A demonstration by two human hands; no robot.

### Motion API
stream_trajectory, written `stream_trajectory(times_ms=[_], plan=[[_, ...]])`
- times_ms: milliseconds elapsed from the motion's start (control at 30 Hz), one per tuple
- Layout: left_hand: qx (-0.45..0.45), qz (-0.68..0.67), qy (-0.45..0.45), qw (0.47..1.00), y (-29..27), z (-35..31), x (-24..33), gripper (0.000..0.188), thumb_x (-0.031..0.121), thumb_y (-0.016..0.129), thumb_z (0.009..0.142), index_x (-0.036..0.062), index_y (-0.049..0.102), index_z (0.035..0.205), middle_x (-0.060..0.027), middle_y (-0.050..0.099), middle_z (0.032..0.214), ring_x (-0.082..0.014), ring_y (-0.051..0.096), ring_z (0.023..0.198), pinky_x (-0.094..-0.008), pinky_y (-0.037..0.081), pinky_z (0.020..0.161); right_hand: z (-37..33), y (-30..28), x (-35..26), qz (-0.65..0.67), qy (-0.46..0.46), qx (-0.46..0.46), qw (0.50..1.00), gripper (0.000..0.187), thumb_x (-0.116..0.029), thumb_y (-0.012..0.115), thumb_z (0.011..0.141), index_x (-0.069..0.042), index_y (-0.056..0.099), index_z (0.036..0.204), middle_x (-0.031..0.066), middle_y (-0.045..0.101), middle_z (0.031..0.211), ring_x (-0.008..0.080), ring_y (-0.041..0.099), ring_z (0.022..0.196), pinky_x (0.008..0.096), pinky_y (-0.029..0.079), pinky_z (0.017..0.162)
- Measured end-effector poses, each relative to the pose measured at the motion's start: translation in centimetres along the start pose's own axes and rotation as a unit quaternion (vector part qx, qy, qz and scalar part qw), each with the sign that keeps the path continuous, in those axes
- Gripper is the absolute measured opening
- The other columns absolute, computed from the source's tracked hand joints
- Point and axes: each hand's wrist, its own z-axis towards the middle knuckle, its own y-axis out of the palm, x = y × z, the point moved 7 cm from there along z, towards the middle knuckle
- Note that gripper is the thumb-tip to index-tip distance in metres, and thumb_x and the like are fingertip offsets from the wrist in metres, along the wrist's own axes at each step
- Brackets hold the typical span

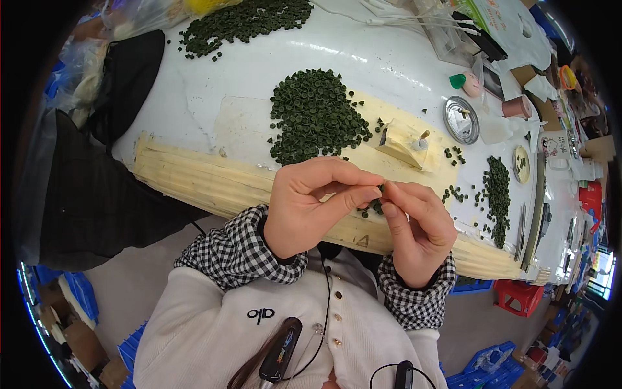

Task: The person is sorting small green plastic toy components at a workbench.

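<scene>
My left hand [299,206] and my right hand [420,225] meet over the near edge of the table, thumb and index fingertips pinched together. A small dark green piece [381,188] shows between the fingertips of both hands, mostly covered by them. A few more green pieces [374,207] lie just below the fingers. Beyond my left hand spreads a large pile of small dark green cup-shaped pieces [315,118]. To its right, a block wrapped in cream tape [407,144] carries a short upright peg [421,142].
Another green pile [246,27] lies at the far left, and a smaller one [497,201] at the right. A round metal tin [461,120], a pink tape roll [516,107] and tweezers [521,231] are on the right. Cream tape covers the table edge [194,172]; black cloth [97,194] hangs left.
</scene>
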Motion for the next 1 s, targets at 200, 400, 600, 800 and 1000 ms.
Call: stream_trajectory(times_ms=[200, 400, 600, 800, 1000], plan=[[-0.032, 0.113, 0.083, 0.990, 0.3, 0.2, 1.2, 0.022, -0.011, 0.061, 0.084, -0.0051, 0.065, 0.105, -0.0135, 0.065, 0.097, -0.0158, 0.064, 0.085, -0.0248, 0.053, 0.075, -0.1, 0.1, -0.2, -0.039, -0.017, -0.011, 0.999, 0.031, 0.009, 0.066, 0.079, 0.000, 0.068, 0.109, 0.0139, 0.064, 0.101, 0.0191, 0.064, 0.087, 0.0254, 0.051, 0.075], [0.010, 0.001, 0.000, 1.000, -0.1, 0.0, 0.0, 0.018, -0.005, 0.063, 0.085, -0.0020, 0.067, 0.102, -0.0108, 0.065, 0.097, -0.0142, 0.064, 0.088, -0.0247, 0.052, 0.079, -0.1, 0.3, -0.7, -0.050, -0.032, -0.023, 0.998, 0.032, 0.009, 0.065, 0.080, -0.001, 0.067, 0.111, 0.0142, 0.062, 0.104, 0.0171, 0.062, 0.085, 0.0238, 0.050, 0.073], [0.010, 0.009, 0.007, 1.000, -0.2, 0.0, 0.0, 0.015, -0.005, 0.062, 0.085, -0.0028, 0.067, 0.099, -0.0097, 0.065, 0.096, -0.0140, 0.064, 0.090, -0.0244, 0.053, 0.080, -0.1, 0.4, -0.8, -0.050, -0.026, -0.033, 0.998, 0.031, 0.010, 0.064, 0.081, 0.000, 0.067, 0.110, 0.0137, 0.061, 0.102, 0.0177, 0.061, 0.086, 0.0245, 0.049, 0.074], [-0.004, 0.019, -0.005, 1.000, -0.2, 0.1, -0.2, 0.016, -0.005, 0.063, 0.085, -0.0027, 0.067, 0.100, -0.0096, 0.065, 0.095, -0.0133, 0.064, 0.087, -0.0236, 0.053, 0.078, -0.2, 0.5, -0.9, -0.065, -0.025, -0.042, 0.997, 0.030, 0.010, 0.064, 0.080, 0.001, 0.067, 0.109, 0.0132, 0.060, 0.099, 0.0177, 0.059, 0.086, 0.0245, 0.047, 0.076], [-0.006, 0.022, -0.009, 1.000, -0.2, 0.1, -0.2, 0.016, -0.004, 0.063, 0.085, -0.0031, 0.067, 0.101, -0.0097, 0.065, 0.095, -0.0131, 0.064, 0.087, -0.0235, 0.052, 0.078, -0.1, 0.3, -0.7, -0.056, -0.030, -0.040, 0.997, 0.030, 0.009, 0.064, 0.081, -0.001, 0.068, 0.109, 0.0131, 0.061, 0.099, 0.0181, 0.061, 0.085, 0.0245, 0.049, 0.073]])
